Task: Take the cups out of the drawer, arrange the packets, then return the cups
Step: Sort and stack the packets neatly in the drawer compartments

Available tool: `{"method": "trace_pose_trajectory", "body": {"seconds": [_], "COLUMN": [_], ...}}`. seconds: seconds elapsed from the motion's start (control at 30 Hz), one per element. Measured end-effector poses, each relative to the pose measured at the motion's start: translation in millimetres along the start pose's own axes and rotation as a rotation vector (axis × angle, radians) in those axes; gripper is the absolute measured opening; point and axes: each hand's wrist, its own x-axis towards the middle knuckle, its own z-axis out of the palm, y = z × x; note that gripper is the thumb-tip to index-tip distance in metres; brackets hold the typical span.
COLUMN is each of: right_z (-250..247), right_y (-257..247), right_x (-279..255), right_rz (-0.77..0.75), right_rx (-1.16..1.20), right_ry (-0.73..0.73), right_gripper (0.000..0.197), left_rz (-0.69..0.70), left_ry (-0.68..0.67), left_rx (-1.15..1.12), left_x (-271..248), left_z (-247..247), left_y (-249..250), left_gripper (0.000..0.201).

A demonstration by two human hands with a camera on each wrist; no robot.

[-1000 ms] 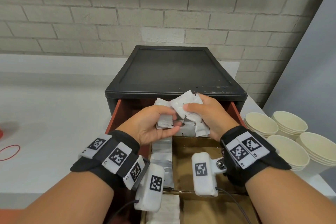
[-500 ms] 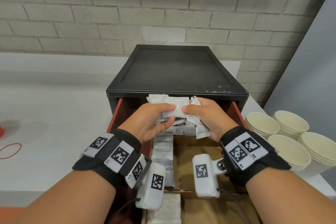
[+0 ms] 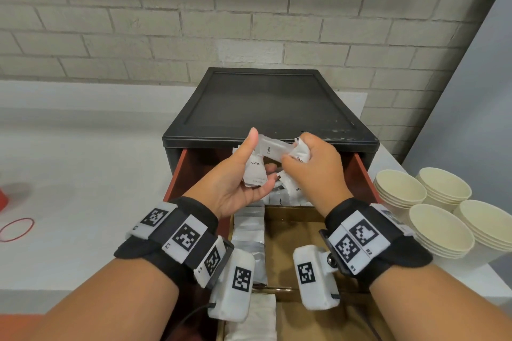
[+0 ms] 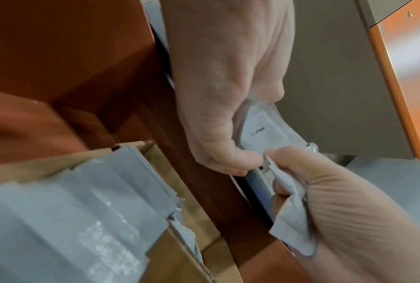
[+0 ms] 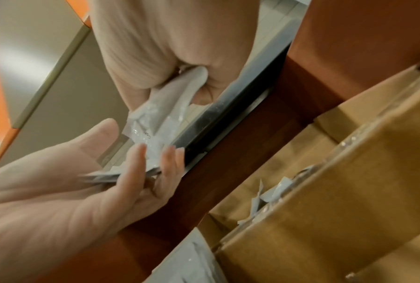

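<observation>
Over the open red-brown drawer (image 3: pixel 177 171), my left hand (image 3: pixel 259 156) lies palm up and holds a small stack of white coffee packets (image 3: pixel 255 171) between thumb and fingers. My right hand (image 3: pixel 295 152) grips a bunch of more white packets (image 3: pixel 302 151); one of them (image 3: pixel 273 148) reaches across to my left thumb. The left wrist view shows a "Coffee" packet (image 4: pixel 262 130) under my left fingers. More white packets (image 3: pixel 288 194) lie at the back of the drawer. Several stacks of cream paper cups (image 3: pixel 440 230) stand on the counter to the right.
The drawer belongs to a black cabinet (image 3: pixel 268 102) against a brick wall. Cardboard dividers (image 3: pixel 291 243) split the drawer; silver pouches (image 3: pixel 249 232) fill the left lane. A red ring (image 3: pixel 16 230) lies on the white counter at far left. A grey panel rises behind the cups.
Both hands have lifted the packets up in front of the cabinet's edge. My left hand has turned palm up with the thumb raised, and a packet now stretches between the two hands.
</observation>
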Motion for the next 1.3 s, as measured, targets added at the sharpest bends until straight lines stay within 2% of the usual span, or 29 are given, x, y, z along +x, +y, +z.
{"method": "trace_pose_trajectory", "body": {"seconds": [0.1,0.13,0.2,0.23,0.27,0.33,0.4,0.47,0.57,0.63,0.77,0.9,1.03,1.17,1.23,1.3], "right_z": [6.2,8.1,9.3,9.2,8.4,3.9,-1.8,-5.7,-6.1,-3.0,-2.1,-7.9,-8.2,-12.7,-11.9,-9.0], "right_y": [-3.3,-4.4,-6.0,-5.8,-5.7,-4.9,-2.4,0.3,2.4,2.3,1.7,1.4,2.3,-0.2,-1.9,-3.8], "right_x": [-4.6,-6.0,-7.9,-8.1,-7.8,-5.4,-2.2,0.5,1.7,0.9,1.7,2.0,2.6,5.0,4.7,1.5], "right_rz": [-0.076,-0.08,-0.029,-0.002,0.028,0.111,0.224,0.297,0.315,0.32,0.339,0.345,0.405,0.556,0.603,0.599], "right_rx": [-0.042,-0.019,0.049,0.077,0.112,0.235,0.378,0.461,0.452,0.427,0.469,0.344,0.353,0.666,0.759,0.728], "right_ry": [-0.116,-0.184,-0.337,-0.388,-0.408,-0.374,-0.309,-0.252,-0.22,-0.226,-0.23,-0.36,-0.301,-0.178,-0.225,-0.328], "right_gripper": [0.036,0.037,0.034,0.028,0.018,0.004,0.007,0.011,0.012,0.012,0.01,0.006,0.006,0.004,0.006,0.009], "left_rz": [0.022,0.035,0.039,0.029,0.024,0.029,0.024,-0.009,-0.069,-0.071,-0.001,0.082,0.086,0.067,0.092,0.135], "left_ry": [-0.031,-0.031,-0.025,-0.022,-0.023,-0.004,0.024,0.01,-0.096,-0.122,-0.033,0.057,0.089,0.022,0.01,0.037], "left_rx": [-0.099,-0.097,-0.025,0.0,0.0,-0.034,-0.024,0.042,0.188,0.235,0.194,0.167,0.078,0.12,0.139,0.134], "left_x": [0.8,1.4,1.3,0.5,-0.5,-0.3,-0.5,-1.8,-6.8,-6.7,-1.3,0.5,3.3,1.5,1.9,3.1], "left_z": [-0.4,-1.3,-2.1,-2.0,-2.1,-3.7,-4.1,-3.0,-0.1,0.6,-2.7,-3.1,-3.8,-3.8,-4.1,-4.9], "left_y": [0.2,-0.3,-1.4,-1.5,-1.1,0.3,1.2,0.5,-2.1,-4.1,-3.4,-3.3,-3.1,-2.9,-4.3,-5.2], "left_gripper": [0.067,0.058,0.027,0.012,0.006,0.019,0.025,0.023,0.027,0.027,0.041,0.051,0.043,0.024,0.023,0.033]}}
